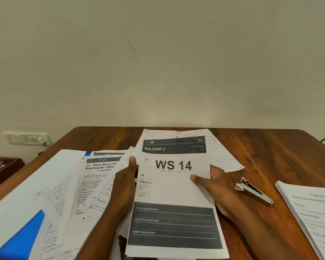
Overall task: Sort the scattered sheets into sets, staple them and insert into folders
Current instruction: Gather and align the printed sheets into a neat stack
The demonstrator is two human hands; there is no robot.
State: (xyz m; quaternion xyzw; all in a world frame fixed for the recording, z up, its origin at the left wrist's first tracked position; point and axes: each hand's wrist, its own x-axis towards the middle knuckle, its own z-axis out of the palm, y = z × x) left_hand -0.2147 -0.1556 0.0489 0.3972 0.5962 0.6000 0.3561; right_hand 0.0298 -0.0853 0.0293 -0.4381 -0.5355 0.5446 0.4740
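Head view: both hands (174, 186) gripping the "WS 14" sheet (174, 196) (header "BALCONY 2", "2B", "#14").

I count two hands, the left hand (125, 182) and the right hand (217, 187), one stapler (254, 191), one blue folder (21, 239), one wall socket (27, 138), and several loose sheets I cannot count exactly.

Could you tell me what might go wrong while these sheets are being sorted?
Both the left hand and right hand hold the WS 14 stack only by its side edges, so lower sheets might slip out. The stapler lies apart on the table, and reaching for it would likely loosen that grip.
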